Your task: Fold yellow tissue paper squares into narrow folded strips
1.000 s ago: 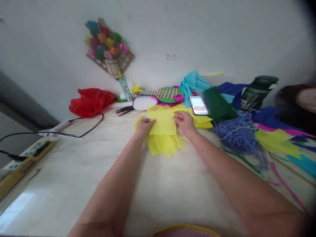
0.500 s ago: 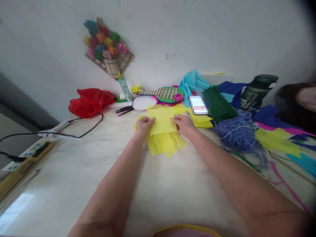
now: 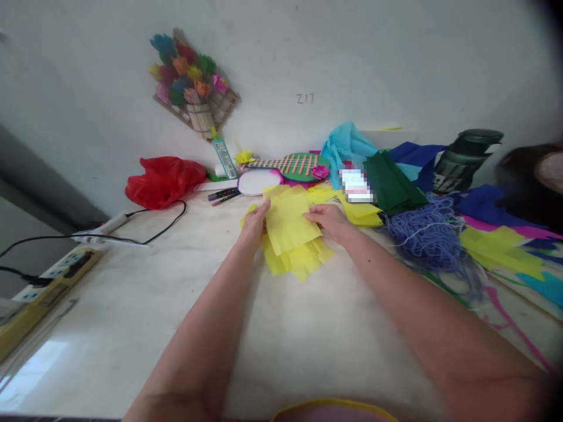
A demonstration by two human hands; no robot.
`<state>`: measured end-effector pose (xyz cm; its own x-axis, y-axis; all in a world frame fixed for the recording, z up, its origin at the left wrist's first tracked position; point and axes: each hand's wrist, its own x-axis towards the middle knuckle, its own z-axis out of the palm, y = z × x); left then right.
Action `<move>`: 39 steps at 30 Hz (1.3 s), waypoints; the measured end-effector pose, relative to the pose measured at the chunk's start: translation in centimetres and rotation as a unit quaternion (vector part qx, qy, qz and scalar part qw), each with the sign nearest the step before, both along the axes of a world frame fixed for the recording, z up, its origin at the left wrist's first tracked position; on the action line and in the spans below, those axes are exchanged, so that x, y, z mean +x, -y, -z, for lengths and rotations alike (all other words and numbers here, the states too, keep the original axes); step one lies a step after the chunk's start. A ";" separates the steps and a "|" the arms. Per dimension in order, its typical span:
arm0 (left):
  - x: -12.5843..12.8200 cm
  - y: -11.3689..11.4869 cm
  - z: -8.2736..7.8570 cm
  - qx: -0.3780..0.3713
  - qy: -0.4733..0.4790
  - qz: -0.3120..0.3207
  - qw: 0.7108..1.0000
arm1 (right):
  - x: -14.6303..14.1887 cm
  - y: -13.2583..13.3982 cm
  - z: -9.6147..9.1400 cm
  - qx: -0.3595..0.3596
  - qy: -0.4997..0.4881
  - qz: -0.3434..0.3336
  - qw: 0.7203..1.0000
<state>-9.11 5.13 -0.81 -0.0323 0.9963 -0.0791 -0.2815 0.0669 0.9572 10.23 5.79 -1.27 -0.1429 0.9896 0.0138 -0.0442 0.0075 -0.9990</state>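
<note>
Head view, scene: A person works yellow tissue paper at a pale table (image 3: 132, 305) set against a white wall.
Left hand: The left hand (image 3: 254, 221) is closed in a pinch on the left edge of the top yellow sheet (image 3: 290, 221).
Right hand: The right hand (image 3: 328, 221) is closed too, with its fingertips nipping the sheet's right edge.
Where the sheet is: It sits mid-table towards the far side, between the two hands. It is lifted a little over a fanned yellow stack (image 3: 299, 264) that lies flat on the table.
Which way it points: The sheet's long axis runs near to far, with the far end leaning slightly left. Its near edge slants up to the right.
Far edge: Craft goods crowd the foot of the wall, among them a white oval card (image 3: 257, 181), a woven green piece (image 3: 303, 166), markers (image 3: 222, 196) and a glue tube (image 3: 223, 155).
Right side: It is tight. More yellow paper lies just beside the right hand, then purple yarn (image 3: 428, 234), folded green paper (image 3: 393, 187) and a dark bottle (image 3: 466, 158).
Left side: A red plastic bag (image 3: 162, 180) and a black cable (image 3: 162, 225) lie well apart from the hands. A power strip (image 3: 48, 281) sits at the table's left edge.
Open room: Bare tabletop spreads near and left of the stack, around both forearms.
Wall: A paper-flower plaque (image 3: 191, 85) hangs above the bag.
</note>
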 end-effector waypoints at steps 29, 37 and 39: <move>0.5 0.5 1.6 -0.009 -0.225 0.087 0.971 | 0.3 0.1 0.8 -0.063 0.037 -0.038 0.997; 0.7 0.2 1.9 0.022 -0.264 0.096 0.959 | -0.2 0.5 0.9 -0.024 0.058 -0.017 0.998; 0.9 0.5 1.4 0.026 -0.271 0.079 0.959 | -0.2 0.6 0.7 -0.026 0.053 -0.010 0.998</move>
<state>-8.16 4.63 -2.20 0.0962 0.9944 -0.0437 0.2671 0.0165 0.9635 10.07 5.22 -1.99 -0.1615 0.9854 -0.0539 0.0628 -0.0443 -0.9970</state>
